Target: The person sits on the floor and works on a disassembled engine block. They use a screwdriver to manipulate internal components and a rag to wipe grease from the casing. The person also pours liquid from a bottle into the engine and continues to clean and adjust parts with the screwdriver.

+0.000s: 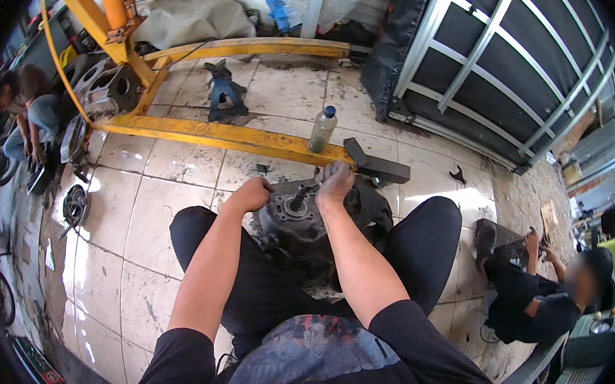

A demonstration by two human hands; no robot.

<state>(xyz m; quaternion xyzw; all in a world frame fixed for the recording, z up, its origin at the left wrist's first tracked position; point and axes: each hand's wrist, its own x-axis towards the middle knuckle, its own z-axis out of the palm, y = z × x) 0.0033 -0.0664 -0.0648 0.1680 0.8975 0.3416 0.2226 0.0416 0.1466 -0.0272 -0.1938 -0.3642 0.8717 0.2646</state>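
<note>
A dark, greasy gearbox housing (286,228) sits on the floor between my knees, with a short shaft (298,200) standing up from a round opening in its top plate. My left hand (252,194) is closed at the housing's left far edge, its fingertips curled out of sight. Over the far right part of the housing, my right hand (336,183) has its fingers bent together, smudged with grease. What either hand holds, if anything, is hidden. Just beyond my right hand, a bottle (322,130) with a blue cap stands by a yellow steel beam (232,135).
The yellow beam ends in a dark metal block (387,171) at right. A blue-grey metal stand (224,99) and a small dark fork-shaped part (457,176) are on the tiles. A round metal part (75,206) lies left. People sit at far left and right; a black-panelled metal frame (476,68) stands behind.
</note>
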